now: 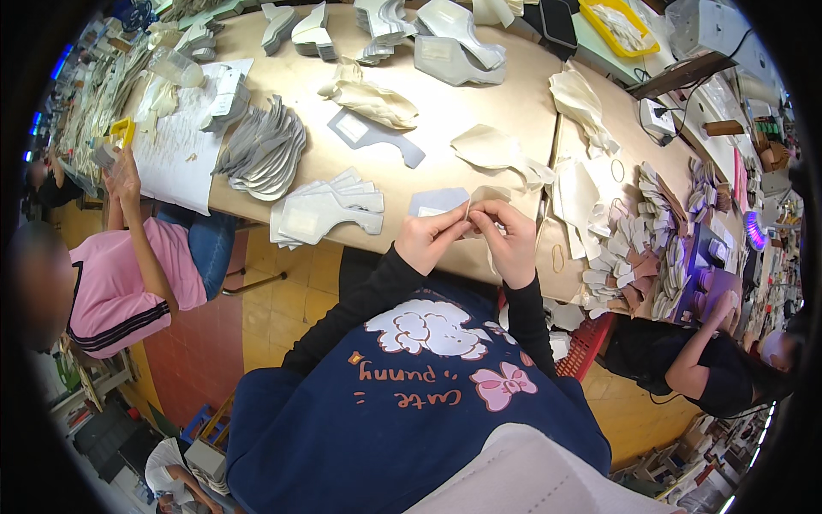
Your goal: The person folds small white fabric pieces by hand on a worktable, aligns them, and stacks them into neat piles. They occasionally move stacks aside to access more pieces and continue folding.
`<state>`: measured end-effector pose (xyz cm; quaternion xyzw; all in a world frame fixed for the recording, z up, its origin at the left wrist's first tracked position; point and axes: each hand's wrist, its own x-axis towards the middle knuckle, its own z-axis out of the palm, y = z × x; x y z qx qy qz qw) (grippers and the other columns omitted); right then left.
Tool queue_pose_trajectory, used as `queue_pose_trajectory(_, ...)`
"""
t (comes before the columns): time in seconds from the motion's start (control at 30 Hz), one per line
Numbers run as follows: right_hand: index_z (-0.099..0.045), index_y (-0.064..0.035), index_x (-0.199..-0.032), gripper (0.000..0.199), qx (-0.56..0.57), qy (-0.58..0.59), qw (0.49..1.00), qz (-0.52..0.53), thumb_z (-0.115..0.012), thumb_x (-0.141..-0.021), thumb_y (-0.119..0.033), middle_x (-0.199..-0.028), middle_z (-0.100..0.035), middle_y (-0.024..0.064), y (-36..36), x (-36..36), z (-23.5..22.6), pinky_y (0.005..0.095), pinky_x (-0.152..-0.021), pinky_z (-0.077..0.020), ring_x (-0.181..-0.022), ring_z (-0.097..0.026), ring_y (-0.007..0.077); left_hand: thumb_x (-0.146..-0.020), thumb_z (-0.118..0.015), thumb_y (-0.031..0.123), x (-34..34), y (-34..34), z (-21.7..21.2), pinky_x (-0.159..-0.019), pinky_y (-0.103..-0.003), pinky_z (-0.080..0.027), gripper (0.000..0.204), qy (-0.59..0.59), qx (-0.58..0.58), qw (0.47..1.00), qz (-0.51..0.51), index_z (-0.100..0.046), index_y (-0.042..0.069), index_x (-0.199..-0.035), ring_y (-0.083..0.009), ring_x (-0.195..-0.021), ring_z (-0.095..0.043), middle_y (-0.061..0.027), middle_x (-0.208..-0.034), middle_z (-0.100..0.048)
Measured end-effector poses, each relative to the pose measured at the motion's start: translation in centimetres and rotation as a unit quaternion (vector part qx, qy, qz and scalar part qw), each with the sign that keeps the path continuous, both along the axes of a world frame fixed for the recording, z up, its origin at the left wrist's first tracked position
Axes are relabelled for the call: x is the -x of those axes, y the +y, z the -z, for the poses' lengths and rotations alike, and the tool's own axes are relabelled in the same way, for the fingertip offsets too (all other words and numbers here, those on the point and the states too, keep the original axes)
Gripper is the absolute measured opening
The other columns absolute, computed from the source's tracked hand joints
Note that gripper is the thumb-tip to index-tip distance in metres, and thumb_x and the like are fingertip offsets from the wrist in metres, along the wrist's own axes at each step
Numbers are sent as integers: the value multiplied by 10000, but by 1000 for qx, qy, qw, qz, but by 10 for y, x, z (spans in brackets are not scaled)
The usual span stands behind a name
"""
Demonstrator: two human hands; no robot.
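My left hand [428, 239] and my right hand [511, 241] meet over the near table edge, fingertips pinched together. Between them is a thin cream cut piece of material [491, 194], its edge held by both hands; part of it hides behind the fingers. Just behind my left hand lies a grey cut piece [437, 200] with a white patch, flat on the table. To the left, a fanned stack of pale grey cut pieces [329, 209] overhangs the table edge. Loose cream pieces [500, 155] rest beyond my hands.
Darker grey pieces [264, 150] fan out at left, and a single grey piece [374, 137] lies mid-table. More stacks [383, 27] line the far side, near a black phone [558, 26] and yellow tray [618, 27]. Co-workers sit at left and right. A red basket [584, 346] stands below.
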<state>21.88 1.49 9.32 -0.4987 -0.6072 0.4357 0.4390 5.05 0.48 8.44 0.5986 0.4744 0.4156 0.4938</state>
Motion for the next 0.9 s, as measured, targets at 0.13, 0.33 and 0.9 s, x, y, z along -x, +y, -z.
queue_pose_trajectory(0.13, -667, 27, -926, 85, -28, 8, 999, 42, -689, -858, -19, -793, -662, 78, -2, 3, 5, 257, -656, -509, -700, -642, 149, -925, -643, 59, 0, -2, -1, -716, -234, -548, 312, -13, -3, 1000, -1, -630, -33, -1223, -110, -790, -691, -122, -892, -736)
queue_pose_trajectory(0.33, -671, 5, -971, 182, -124, 73, 965, 221, -715, -801, 54, -772, -635, 76, -1, 6, 11, 246, -647, -496, -679, -624, 147, -943, -628, 74, 1, -6, 3, -740, -236, -566, 340, -123, 121, 985, -16, -604, -19, -1269, -81, -820, -655, -90, -972, -719)
queue_pose_trajectory(0.9, -674, -53, -893, 241, -291, -147, 945, -33, -795, -691, 3, -1042, -582, 107, -12, -8, 12, 345, -740, -498, -925, -605, 267, -982, -600, 233, 9, 4, 9, -712, -202, -483, 338, -266, 255, 929, 22, -653, -30, -1189, -50, -827, -596, -29, -970, -685)
